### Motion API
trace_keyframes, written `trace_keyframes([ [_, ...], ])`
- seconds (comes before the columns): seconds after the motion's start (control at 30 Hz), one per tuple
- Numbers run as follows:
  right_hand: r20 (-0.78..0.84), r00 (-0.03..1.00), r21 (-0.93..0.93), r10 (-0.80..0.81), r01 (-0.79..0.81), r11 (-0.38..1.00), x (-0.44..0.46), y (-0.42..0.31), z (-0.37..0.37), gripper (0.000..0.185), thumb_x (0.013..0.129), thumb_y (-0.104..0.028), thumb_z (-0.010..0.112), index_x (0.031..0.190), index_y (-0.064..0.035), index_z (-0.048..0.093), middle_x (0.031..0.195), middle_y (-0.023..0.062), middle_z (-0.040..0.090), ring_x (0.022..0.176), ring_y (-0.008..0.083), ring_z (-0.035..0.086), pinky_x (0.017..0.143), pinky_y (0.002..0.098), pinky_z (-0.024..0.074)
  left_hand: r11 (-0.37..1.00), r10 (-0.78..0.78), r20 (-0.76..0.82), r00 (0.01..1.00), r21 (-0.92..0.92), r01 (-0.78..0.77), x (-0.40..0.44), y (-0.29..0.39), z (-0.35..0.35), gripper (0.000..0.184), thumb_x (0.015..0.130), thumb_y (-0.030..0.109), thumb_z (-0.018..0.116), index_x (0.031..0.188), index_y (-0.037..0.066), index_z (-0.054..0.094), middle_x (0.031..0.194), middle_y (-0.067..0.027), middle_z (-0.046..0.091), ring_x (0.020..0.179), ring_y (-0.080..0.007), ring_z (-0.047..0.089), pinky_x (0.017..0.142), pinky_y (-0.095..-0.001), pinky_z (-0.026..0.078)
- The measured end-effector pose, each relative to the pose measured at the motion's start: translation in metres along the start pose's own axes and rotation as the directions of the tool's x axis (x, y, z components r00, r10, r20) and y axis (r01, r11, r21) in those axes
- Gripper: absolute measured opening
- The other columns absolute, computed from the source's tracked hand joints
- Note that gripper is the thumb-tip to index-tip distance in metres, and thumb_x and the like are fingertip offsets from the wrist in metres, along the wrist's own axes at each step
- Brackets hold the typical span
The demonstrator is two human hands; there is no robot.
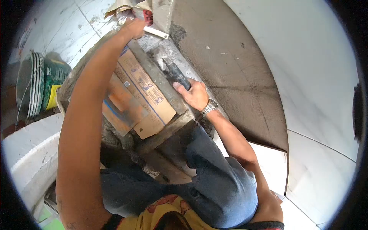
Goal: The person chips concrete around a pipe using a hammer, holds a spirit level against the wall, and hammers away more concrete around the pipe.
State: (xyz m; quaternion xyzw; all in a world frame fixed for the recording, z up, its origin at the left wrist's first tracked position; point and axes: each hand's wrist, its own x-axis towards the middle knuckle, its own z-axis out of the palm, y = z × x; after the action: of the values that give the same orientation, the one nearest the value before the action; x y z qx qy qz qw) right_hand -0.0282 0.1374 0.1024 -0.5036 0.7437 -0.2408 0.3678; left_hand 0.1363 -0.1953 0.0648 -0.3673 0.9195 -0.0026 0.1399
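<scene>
My right hand (195, 96) is wrapped around the dark handle of a trowel (177, 73). Grey mortar coats the trowel's metal end, which rests near the grey, dusty ledge beside the wall. At the far end, my left hand (134, 28) is closed on a white handle (156, 32) with a hole in its tip; the tool's other end is hidden. Right by that hand stands an open paper bag (147, 16) with red print. Between my arms lies printed cardboard (147, 90), with an orange-stained flat board or float (124, 105) on it, partly hidden by my left arm.
A green bucket (55, 78) with a yellow patch stands at the left, beyond a curved white edge (34, 147). Rough grey-brown mortar (234, 76) covers the wall on the right, bordered by large pale tiles (303, 73). My knees are close below the ledge.
</scene>
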Motion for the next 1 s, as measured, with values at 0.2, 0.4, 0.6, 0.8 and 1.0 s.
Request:
trace_keyframes([
  [0.2, -0.078, 0.994, 0.033, -0.078, 0.081, 0.996, 0.006, -0.037, -0.019, 0.054, 0.088, -0.052, 0.066, 0.086, 0.0023, 0.067, 0.059, 0.0201, 0.06, 0.057, 0.0314, 0.064, 0.061, 0.0426, 0.0508, 0.998, -0.042, 0.06, 0.997, -0.033, 0.044, 0.003, -0.003, 0.002, 0.03, 0.086, 0.02, 0.056, 0.112, 0.011, 0.067, 0.114, -0.0109, 0.069, 0.113, -0.0326, 0.064, 0.094, -0.0582, 0.046],
  [0.4, -0.225, 0.963, 0.018, -0.151, 0.159, 0.987, 0.034, -0.032, -0.015, 0.051, 0.089, -0.047, 0.067, 0.079, 0.0022, 0.065, 0.058, 0.0175, 0.057, 0.054, 0.0205, 0.057, 0.058, 0.0397, 0.0484, 0.991, -0.051, 0.034, 0.998, -0.12, 0.055, 0.002, 0.001, 0.003, 0.028, 0.082, 0.023, 0.062, 0.104, 0.01, 0.074, 0.107, -0.0145, 0.072, 0.104, -0.032, 0.068, 0.089, -0.0464, 0.055],
  [0.6, -0.119, 0.99, 0.036, 0.08, -0.076, 0.996, 0.069, 0.007, 0.006, 0.05, 0.094, -0.051, 0.061, 0.072, -0.0064, 0.055, 0.053, -0.0005, 0.051, 0.042, 0.0106, 0.049, 0.039, 0.0295, 0.0389, 0.991, 0.015, -0.108, 0.994, -0.13, -0.029, 0.001, -0.003, 0.014, 0.027, 0.079, 0.022, 0.061, 0.097, 0.006, 0.074, 0.102, -0.0188, 0.072, 0.097, -0.0364, 0.07, 0.081, -0.0482, 0.057],
  [0.8, -0.239, 0.929, 0.195, -0.283, 0.331, 0.923, 0.035, -0.006, -0.001, 0.045, 0.098, -0.038, 0.062, 0.068, -0.0065, 0.052, 0.054, -0.0007, 0.05, 0.044, 0.0098, 0.046, 0.041, 0.0295, 0.0376, 0.977, -0.058, -0.028, 0.998, -0.208, 0.051, -0.016, 0.002, 0.002, 0.027, 0.086, 0.023, 0.058, 0.098, 0.005, 0.074, 0.105, -0.0168, 0.072, 0.099, -0.032, 0.069, 0.084, -0.0453, 0.054],
  [1.0, -0.178, 0.984, -0.228, 0.015, -0.056, 0.972, 0.059, -0.002, 0.012, 0.061, 0.093, -0.054, 0.06, 0.082, 0.0054, 0.068, 0.061, 0.0206, 0.06, 0.061, 0.0285, 0.063, 0.064, 0.0428, 0.0502, 0.973, -0.102, -0.088, 0.991, -0.217, 0.081, -0.021, 0.004, -0.003, 0.023, 0.084, 0.018, 0.061, 0.096, 0.005, 0.075, 0.105, -0.0148, 0.073, 0.101, -0.0293, 0.069, 0.082, -0.0435, 0.055],
])
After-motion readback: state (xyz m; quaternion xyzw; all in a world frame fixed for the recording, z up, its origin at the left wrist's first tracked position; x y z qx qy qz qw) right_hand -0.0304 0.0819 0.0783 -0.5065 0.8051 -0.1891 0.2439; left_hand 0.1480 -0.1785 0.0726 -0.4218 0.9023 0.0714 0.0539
